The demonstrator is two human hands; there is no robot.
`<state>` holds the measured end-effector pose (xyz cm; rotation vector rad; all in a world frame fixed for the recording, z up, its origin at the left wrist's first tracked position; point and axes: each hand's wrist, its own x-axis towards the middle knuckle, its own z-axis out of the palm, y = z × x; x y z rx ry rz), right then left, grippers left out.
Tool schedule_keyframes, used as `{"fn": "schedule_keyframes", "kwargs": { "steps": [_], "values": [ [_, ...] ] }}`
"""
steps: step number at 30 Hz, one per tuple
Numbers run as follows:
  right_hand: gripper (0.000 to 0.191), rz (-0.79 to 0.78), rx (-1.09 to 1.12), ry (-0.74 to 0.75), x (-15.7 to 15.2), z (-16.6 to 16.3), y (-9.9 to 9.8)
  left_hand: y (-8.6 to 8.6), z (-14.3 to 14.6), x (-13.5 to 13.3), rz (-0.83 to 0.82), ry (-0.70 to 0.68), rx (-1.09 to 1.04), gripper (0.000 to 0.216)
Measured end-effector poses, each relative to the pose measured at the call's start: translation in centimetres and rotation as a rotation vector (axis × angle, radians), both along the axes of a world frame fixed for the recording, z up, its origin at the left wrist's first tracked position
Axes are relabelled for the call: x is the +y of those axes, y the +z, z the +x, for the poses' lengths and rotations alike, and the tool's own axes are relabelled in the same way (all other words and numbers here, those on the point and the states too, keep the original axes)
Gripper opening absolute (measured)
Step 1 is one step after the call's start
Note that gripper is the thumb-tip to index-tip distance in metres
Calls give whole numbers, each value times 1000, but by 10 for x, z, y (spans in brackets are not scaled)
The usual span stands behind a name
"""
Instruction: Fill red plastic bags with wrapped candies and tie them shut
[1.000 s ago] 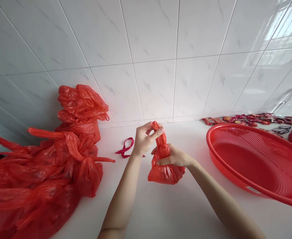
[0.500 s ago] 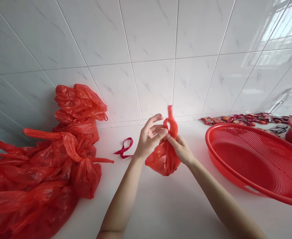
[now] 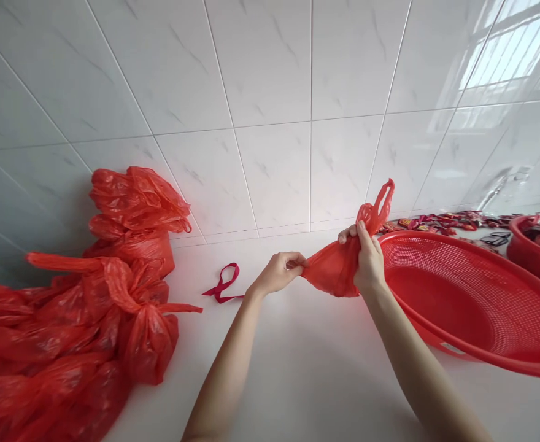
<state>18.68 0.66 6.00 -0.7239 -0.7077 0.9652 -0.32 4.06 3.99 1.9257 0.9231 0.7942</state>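
I've got the red plastic bag btwn both hands, over the white counter, just L of the red basket's rim. Looks thin & shiny, body fairly smooth, neck bunched, top loose & looped. Long axis slants: bottom corner points L & a bit near, looped top points far R. My L hand: fingertips pinched tog. on that corner. R hand: clamped round the neck.

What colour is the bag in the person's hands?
The bag is red, showing best in the head view.
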Motion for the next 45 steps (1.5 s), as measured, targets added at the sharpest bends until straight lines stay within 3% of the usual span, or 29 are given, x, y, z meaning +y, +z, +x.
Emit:
{"fn": "schedule_keyframes", "kwargs": {
  "steps": [2,5,12,16,21,30,34,38,43,45],
  "values": [
    [45,25,-15,26,1,-1,-1,0,-1,2,23,50,-49,13],
    [47,49,-103,134,2,-3,-4,4,-2,1,34,113,-192,27],
    [48,14,-524,660,-2,-24,-20,17,4,-16,-23,-73,-333,41],
    [40,-45,-589,821,-3,-26,-24,19,6,-19,1,8,-399,43],
    [40,-75,-635,901,-2,-25,-30,20,1,-17,58,133,-487,41],
    [45,-58,-572,898,1,-32,-36,24,-4,-18,84,52,-448,36],
    [46,-63,-578,815,3,-32,-40,26,-5,-21,25,-80,-281,32],
    [43,-48,-623,767,5,-36,-45,20,4,-25,24,14,-146,35],
    [38,44,-533,941,8,-28,-45,19,3,-22,-64,34,-271,40],
    [40,43,-455,943,10,-26,-45,21,0,-21,-76,21,-300,38]
  ]
}}
